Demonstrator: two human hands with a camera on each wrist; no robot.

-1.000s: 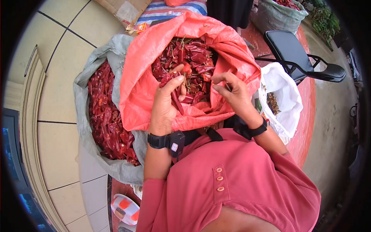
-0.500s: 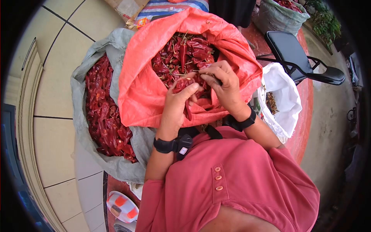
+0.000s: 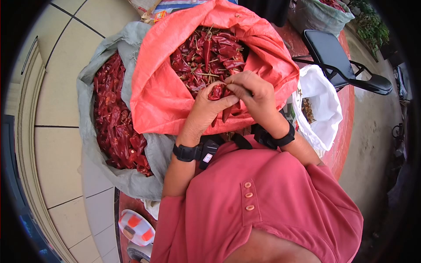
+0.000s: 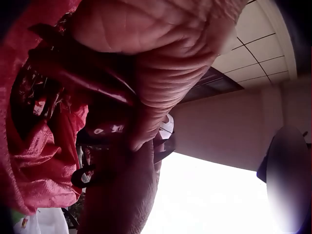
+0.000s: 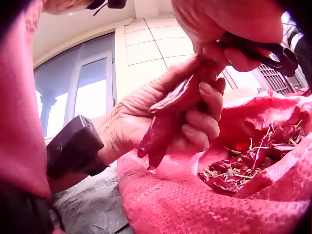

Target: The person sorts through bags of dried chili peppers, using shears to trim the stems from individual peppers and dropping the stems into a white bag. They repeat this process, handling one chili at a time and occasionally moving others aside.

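Note:
In the head view my left hand (image 3: 201,110) holds several dried red chilies (image 3: 216,92) over the mouth of a coral-red woven sack (image 3: 155,94). My right hand (image 3: 259,97) meets it there, thumb and forefinger pinched at the stem ends. In the right wrist view the left fingers curl round the chilies (image 5: 180,100), whose tips hang down. Small black-handled scissors (image 5: 283,59) sit in the right hand's grip; their blades are hidden. More dried chilies with stems (image 3: 208,55) fill the red sack.
On the left stands a grey sack (image 3: 87,105) of red chilies. At the right a white bag (image 3: 331,105) holds brownish bits, with a black folding chair (image 3: 326,50) behind it. A plastic bowl with orange patches (image 3: 139,230) lies at lower left.
The right hand has moved left and down to meet the left hand at the chilies. The left hand has shifted slightly right and keeps its hold. The head view has shifted slightly.

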